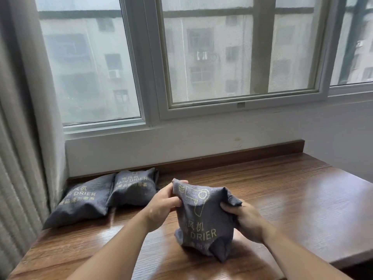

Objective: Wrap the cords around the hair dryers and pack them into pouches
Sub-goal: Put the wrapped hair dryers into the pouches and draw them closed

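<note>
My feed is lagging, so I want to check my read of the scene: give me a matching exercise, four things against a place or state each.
Things: 1 held pouch; 2 left pouch; 3 middle pouch; 4 curtain.
States: A hangs at the table's left end; B upright, top gripped by left hand and right hand; C lies nearest the curtain; D lies by the back wall, right of another pouch.
Pairs: 1-B; 2-C; 3-D; 4-A.

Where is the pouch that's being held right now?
Head view, lower centre: the pouch stands on the wooden table, its top gripped between left hand and right hand.
</note>
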{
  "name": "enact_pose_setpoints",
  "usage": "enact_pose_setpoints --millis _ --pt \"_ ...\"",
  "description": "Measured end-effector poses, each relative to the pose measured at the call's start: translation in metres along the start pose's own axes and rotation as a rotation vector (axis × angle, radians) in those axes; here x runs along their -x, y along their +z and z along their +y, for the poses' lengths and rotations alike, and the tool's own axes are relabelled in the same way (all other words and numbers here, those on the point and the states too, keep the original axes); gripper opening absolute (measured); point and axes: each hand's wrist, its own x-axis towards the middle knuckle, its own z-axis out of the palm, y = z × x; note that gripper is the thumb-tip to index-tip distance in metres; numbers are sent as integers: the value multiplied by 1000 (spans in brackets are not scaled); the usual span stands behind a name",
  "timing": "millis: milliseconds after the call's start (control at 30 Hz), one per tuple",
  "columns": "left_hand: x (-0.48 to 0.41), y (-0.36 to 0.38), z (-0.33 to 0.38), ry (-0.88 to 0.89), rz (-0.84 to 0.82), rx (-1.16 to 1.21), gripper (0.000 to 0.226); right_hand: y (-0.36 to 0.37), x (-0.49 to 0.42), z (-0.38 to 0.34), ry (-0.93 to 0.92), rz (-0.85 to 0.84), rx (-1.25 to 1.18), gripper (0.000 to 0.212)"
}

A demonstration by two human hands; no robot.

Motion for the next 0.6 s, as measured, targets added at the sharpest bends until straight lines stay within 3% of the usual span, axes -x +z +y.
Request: enact_pose_setpoints --millis 67,200,300,400,600 --pt "4 -4 -7 28 -22 -14 49 -1 -2 3 -24 28 6 37" --pt "15 0 -18 74 -20 -4 42 -1 -1 9 -275 78 214 19" --pt "19 5 -25 96 56 -15 36 -1 3 14 -378 121 361 32" --pt "25 8 -35 90 94 -21 32 -1 7 23 -308 121 423 40" --pt "47 21 -43 109 180 14 27 6 20 29 -240 188 374 16"
